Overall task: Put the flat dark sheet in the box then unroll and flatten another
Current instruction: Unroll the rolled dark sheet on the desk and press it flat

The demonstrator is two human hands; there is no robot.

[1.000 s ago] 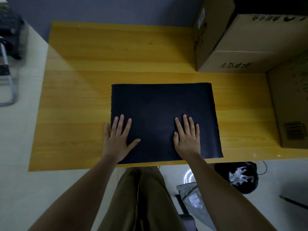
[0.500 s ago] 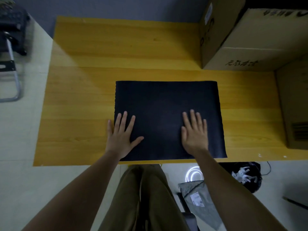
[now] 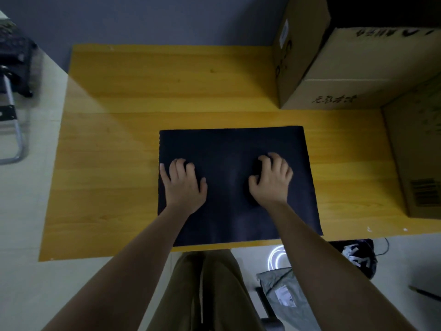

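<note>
Dark sheet [image 3: 236, 149] flat on table [image 3: 114, 144]; L hand [image 3: 183, 185] & R hand [image 3: 270, 181] grip: fingers curled, pressing it.

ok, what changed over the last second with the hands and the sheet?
Both hands, left and right, went from flat with fingers spread to fingers curled, clawing at the dark sheet. The sheet itself stayed flat on the table; the boxes are untouched.

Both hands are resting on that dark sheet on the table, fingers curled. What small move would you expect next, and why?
Probably pinching up the dark sheet to lift it. It lies flat on the wooden table, and the left hand and right hand sit on it with fingers curled, as if gathering it. The cardboard box stands at the far right.
</note>
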